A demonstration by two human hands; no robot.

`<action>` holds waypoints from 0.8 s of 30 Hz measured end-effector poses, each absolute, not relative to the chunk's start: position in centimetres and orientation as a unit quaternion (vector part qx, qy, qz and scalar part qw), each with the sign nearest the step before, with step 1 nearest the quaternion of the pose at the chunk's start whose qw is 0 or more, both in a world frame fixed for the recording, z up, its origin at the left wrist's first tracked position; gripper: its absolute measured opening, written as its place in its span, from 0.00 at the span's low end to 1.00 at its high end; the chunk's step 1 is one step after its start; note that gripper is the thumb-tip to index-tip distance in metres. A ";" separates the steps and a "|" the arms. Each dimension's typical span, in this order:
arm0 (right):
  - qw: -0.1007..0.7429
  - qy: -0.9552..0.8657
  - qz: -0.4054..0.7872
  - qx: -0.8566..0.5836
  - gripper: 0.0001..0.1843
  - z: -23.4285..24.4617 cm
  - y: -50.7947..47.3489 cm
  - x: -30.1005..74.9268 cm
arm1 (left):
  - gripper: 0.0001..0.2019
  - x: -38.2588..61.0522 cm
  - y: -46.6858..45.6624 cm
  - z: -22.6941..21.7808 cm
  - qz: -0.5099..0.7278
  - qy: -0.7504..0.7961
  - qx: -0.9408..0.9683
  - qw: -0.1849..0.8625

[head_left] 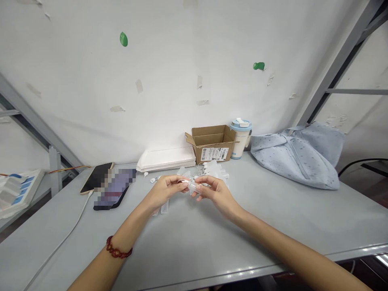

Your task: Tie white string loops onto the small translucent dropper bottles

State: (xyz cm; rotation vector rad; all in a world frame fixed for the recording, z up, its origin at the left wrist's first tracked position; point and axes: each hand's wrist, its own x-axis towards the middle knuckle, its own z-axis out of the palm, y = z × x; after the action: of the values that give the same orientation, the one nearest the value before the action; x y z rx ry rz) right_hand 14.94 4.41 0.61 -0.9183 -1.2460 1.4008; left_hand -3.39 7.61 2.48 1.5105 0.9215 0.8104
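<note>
My left hand (165,190) and my right hand (212,190) meet over the grey table (194,238), fingers pinched together on a small clear plastic piece (191,186) held between them. A red bead bracelet (118,249) is on my left wrist. Behind my hands lies a heap of several similar clear plastic pieces (212,169). A couple more clear pieces (162,208) lie on the table under my left hand.
An open cardboard box (212,145) and a blue-lidded cup (240,139) stand at the wall. White trays (166,159) are stacked to the left. Two phones (106,184) with a white cable (66,238) lie at the left, a light blue cloth bag (300,155) at the right.
</note>
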 end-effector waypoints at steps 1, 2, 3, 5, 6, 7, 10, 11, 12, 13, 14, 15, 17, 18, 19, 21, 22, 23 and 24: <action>0.500 -0.529 0.570 -0.381 0.14 0.5 4.4 14.9 | 0.10 -3.4 7.6 2.6 0.338 0.388 0.650 0.560; 0.497 -0.542 0.560 -0.381 0.14 0.4 4.4 14.9 | 0.09 -3.4 7.5 2.7 0.333 0.388 0.657 0.554; 0.496 -0.558 0.545 -0.381 0.14 0.3 4.4 14.9 | 0.09 -3.4 7.5 2.8 0.327 0.390 0.664 0.547; 0.508 -0.602 0.489 -0.375 0.12 -0.2 4.3 14.8 | 0.12 -3.3 7.5 2.8 0.321 0.402 0.675 0.529; 0.516 -0.630 0.447 -0.370 0.11 -0.5 4.3 14.8 | 0.14 -3.3 7.5 2.8 0.320 0.411 0.678 0.519; 0.523 -0.658 0.401 -0.365 0.10 -0.7 4.2 14.8 | 0.17 -3.2 7.6 2.7 0.321 0.419 0.680 0.509; 0.531 -0.710 0.303 -0.349 0.09 -1.2 4.0 14.7 | 0.20 -3.1 7.7 2.5 0.324 0.437 0.683 0.487; 0.531 -0.710 0.305 -0.348 0.09 -1.1 4.0 14.7 | 0.21 -3.0 7.7 2.4 0.323 0.441 0.686 0.481; 0.531 -0.700 0.325 -0.350 0.09 -1.0 4.0 14.7 | 0.21 -3.0 7.7 2.5 0.320 0.443 0.690 0.475; 0.526 -0.683 0.360 -0.357 0.09 -0.8 4.0 14.7 | 0.21 -3.0 7.7 2.5 0.316 0.442 0.695 0.471; 0.518 -0.659 0.403 -0.367 0.09 -0.5 4.1 14.8 | 0.19 -3.0 7.6 2.6 0.314 0.437 0.702 0.467; 0.508 -0.630 0.448 -0.379 0.10 -0.2 4.1 14.9 | 0.17 -3.0 7.6 2.7 0.313 0.432 0.708 0.463; 0.490 -0.572 0.525 -0.396 0.11 0.4 4.3 15.2 | 0.11 -2.9 7.4 2.9 0.314 0.424 0.714 0.460; 0.487 -0.546 0.556 -0.395 0.12 0.6 4.4 15.3 | 0.09 -2.9 7.4 2.9 0.317 0.422 0.714 0.460; 0.488 -0.520 0.583 -0.389 0.13 0.7 4.5 15.4 | 0.08 -2.8 7.3 3.0 0.321 0.422 0.711 0.462; 0.488 -0.475 0.627 -0.378 0.14 0.8 4.8 15.5 | 0.07 -2.7 7.2 2.9 0.330 0.416 0.703 0.473; 0.486 -0.457 0.644 -0.375 0.14 0.7 4.9 15.6 | 0.07 -2.7 7.2 2.8 0.335 0.410 0.700 0.479; 0.481 -0.444 0.657 -0.374 0.14 0.6 4.9 15.6 | 0.07 -2.7 7.2 2.7 0.338 0.405 0.698 0.485; 0.477 -0.434 0.665 -0.377 0.14 0.6 5.0 15.6 | 0.07 -2.7 7.2 2.7 0.338 0.400 0.697 0.489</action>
State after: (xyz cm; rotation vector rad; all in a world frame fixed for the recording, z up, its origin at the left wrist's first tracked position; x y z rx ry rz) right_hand 15.57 4.97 0.56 -0.9209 -1.0613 1.6236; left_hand -2.68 7.18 2.71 1.6941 0.9731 0.8214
